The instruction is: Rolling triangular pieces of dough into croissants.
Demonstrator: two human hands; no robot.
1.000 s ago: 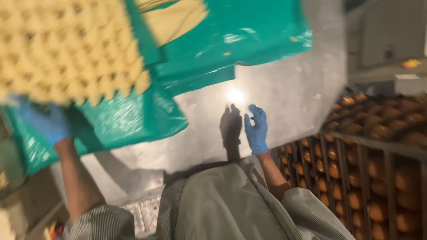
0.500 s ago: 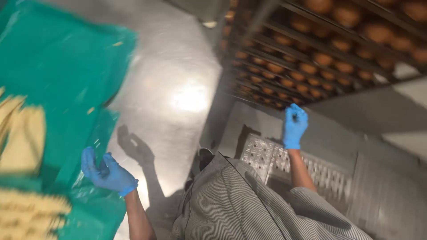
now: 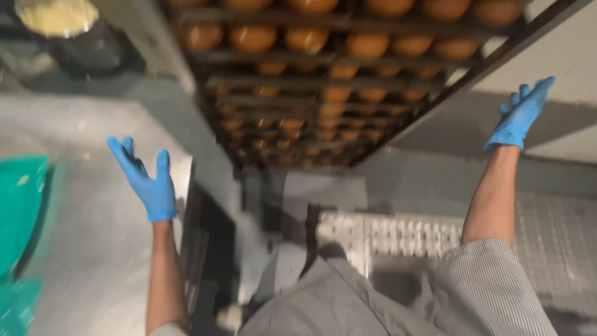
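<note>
**Both hands raised empty before the rack of rolls**

Left hand (image 3: pixel 146 180) and right hand (image 3: pixel 519 115), both in blue gloves, are spread wide open and hold nothing. Between them, farther out, stands a tall dark rack (image 3: pixel 323 93); its shelves run away from the person, each filled with rows of round golden-brown rolls (image 3: pixel 367 45). The right hand is closer to its edge. A steel worktop (image 3: pixel 87 249) lies by the left hand, with green sheeting (image 3: pixel 18 205) at its left edge.

Head camera looks steeply down, close above the rack (image 3: pixel 336 81).
</note>
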